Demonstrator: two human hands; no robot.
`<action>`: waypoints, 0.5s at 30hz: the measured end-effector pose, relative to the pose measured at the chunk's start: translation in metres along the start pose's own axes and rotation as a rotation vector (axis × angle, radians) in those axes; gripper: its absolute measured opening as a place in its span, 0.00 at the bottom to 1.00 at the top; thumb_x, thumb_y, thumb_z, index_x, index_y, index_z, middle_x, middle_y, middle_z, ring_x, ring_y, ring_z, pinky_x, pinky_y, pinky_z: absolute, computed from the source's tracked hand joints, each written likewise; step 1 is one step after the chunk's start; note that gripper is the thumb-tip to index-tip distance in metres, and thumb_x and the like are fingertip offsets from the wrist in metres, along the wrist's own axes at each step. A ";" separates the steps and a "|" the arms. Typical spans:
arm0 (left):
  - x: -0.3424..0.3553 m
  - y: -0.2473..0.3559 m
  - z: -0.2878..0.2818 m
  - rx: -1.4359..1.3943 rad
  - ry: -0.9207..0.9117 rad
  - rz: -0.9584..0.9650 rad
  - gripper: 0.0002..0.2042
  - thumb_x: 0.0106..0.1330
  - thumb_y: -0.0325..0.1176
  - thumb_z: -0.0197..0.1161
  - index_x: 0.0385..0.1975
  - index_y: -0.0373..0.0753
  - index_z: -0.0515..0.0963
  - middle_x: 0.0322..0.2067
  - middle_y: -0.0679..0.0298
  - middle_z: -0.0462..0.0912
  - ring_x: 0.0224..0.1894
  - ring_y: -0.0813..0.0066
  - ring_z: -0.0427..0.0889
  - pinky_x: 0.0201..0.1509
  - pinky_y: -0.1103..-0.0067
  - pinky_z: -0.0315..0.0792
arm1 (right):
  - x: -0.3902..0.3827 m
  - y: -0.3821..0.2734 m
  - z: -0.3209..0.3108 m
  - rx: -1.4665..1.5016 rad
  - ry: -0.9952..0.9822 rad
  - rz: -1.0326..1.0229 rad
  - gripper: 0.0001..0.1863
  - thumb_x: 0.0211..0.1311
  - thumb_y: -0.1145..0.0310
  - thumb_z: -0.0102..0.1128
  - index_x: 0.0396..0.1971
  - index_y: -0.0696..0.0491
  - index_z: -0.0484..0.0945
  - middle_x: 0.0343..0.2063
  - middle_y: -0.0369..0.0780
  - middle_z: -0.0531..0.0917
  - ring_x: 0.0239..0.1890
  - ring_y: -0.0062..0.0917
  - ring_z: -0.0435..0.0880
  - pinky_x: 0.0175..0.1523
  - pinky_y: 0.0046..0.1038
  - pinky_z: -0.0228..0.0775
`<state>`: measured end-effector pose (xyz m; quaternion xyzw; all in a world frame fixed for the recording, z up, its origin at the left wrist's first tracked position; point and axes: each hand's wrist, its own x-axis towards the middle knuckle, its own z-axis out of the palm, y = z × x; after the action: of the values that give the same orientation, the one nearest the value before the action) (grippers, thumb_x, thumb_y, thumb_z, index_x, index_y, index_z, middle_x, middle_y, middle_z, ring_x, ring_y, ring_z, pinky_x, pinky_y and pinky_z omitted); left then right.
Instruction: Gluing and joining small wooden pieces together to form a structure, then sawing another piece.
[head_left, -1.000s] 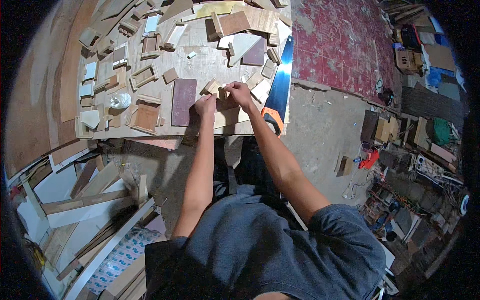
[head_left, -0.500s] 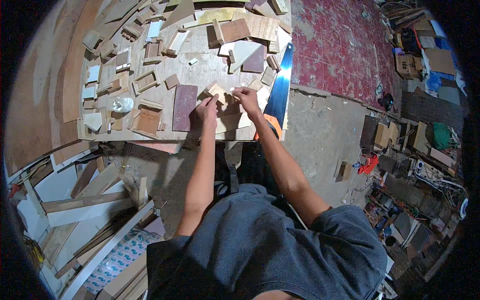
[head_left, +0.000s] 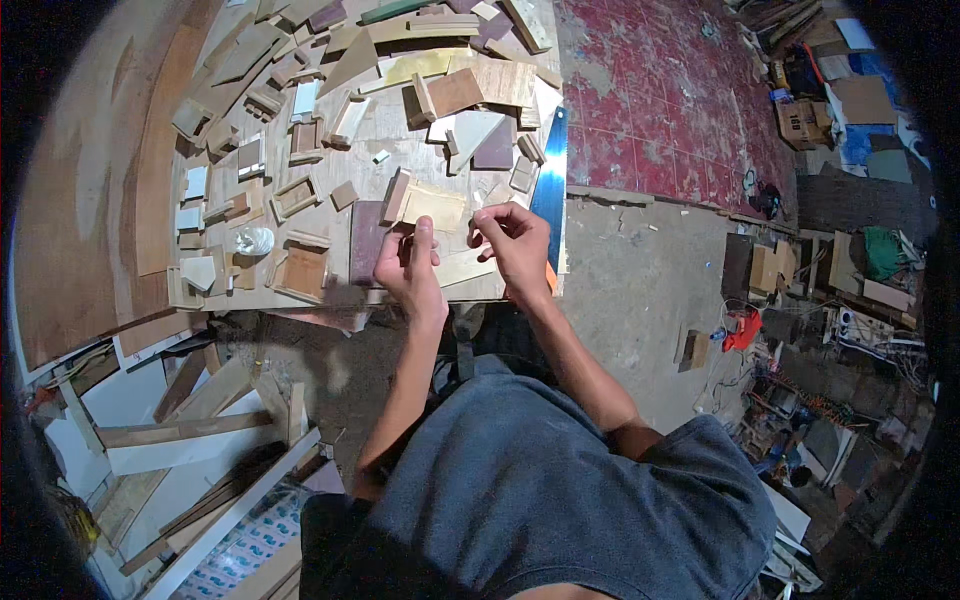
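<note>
My left hand (head_left: 412, 272) grips a small pale wooden panel (head_left: 438, 206) by its near edge, thumb on top. A narrow wooden strip (head_left: 396, 194) stands along the panel's left side. Just right of the panel, my right hand (head_left: 520, 250) is closed, thumb and forefinger pinched together. Whatever those fingertips hold, if anything, is too small to make out. Under and beside my left hand lies a dark reddish board (head_left: 366, 240). A handsaw (head_left: 549, 190) with a shiny blade and an orange handle lies at the table's right edge, its handle partly behind my right hand.
Several small wooden box-like frames (head_left: 296, 198) and offcuts cover the wooden tabletop (head_left: 385, 178). A white roll (head_left: 254, 240) sits at the left. Timber scraps (head_left: 190, 425) are heaped below left. Tools, cables and a red object (head_left: 742, 328) lie on the floor at right.
My left hand has turned palm up and raised the panel, tilting it into view. My right hand has come nearer to me and slightly right, still pinched.
</note>
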<state>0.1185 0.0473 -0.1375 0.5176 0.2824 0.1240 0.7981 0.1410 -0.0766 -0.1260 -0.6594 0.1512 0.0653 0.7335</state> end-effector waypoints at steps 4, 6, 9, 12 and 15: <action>-0.013 0.021 0.011 0.023 0.007 0.112 0.09 0.66 0.34 0.68 0.31 0.35 0.78 0.22 0.72 0.76 0.23 0.88 0.69 0.25 0.87 0.61 | -0.005 -0.019 0.007 0.060 -0.025 -0.055 0.07 0.64 0.71 0.65 0.34 0.60 0.80 0.27 0.39 0.84 0.26 0.22 0.84 0.25 0.21 0.76; -0.016 0.029 0.016 0.026 0.015 0.150 0.10 0.65 0.35 0.69 0.29 0.35 0.78 0.21 0.73 0.75 0.21 0.88 0.68 0.26 0.86 0.60 | -0.009 -0.027 0.010 0.076 -0.034 -0.063 0.07 0.64 0.72 0.65 0.34 0.61 0.80 0.27 0.39 0.84 0.26 0.22 0.84 0.25 0.22 0.77; -0.018 0.038 0.020 0.020 0.008 0.180 0.10 0.66 0.35 0.69 0.29 0.35 0.77 0.20 0.74 0.75 0.21 0.88 0.67 0.25 0.86 0.60 | -0.012 -0.036 0.012 0.150 -0.055 -0.083 0.07 0.64 0.73 0.65 0.34 0.61 0.80 0.28 0.41 0.83 0.26 0.24 0.84 0.26 0.24 0.79; -0.019 0.045 0.022 0.005 -0.008 0.174 0.10 0.66 0.35 0.69 0.29 0.36 0.78 0.20 0.73 0.74 0.22 0.88 0.67 0.26 0.86 0.60 | -0.013 -0.045 0.013 0.196 -0.074 -0.098 0.06 0.64 0.73 0.64 0.34 0.61 0.79 0.28 0.41 0.83 0.26 0.24 0.84 0.27 0.24 0.80; -0.020 0.056 0.025 -0.061 -0.025 0.136 0.10 0.65 0.34 0.69 0.28 0.36 0.78 0.21 0.73 0.74 0.23 0.88 0.67 0.27 0.86 0.59 | -0.013 -0.054 0.012 0.195 -0.114 -0.100 0.07 0.65 0.72 0.63 0.34 0.61 0.79 0.28 0.40 0.83 0.27 0.22 0.85 0.29 0.25 0.81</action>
<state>0.1223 0.0426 -0.0737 0.5125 0.2327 0.1800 0.8067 0.1466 -0.0702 -0.0704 -0.5868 0.0816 0.0509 0.8040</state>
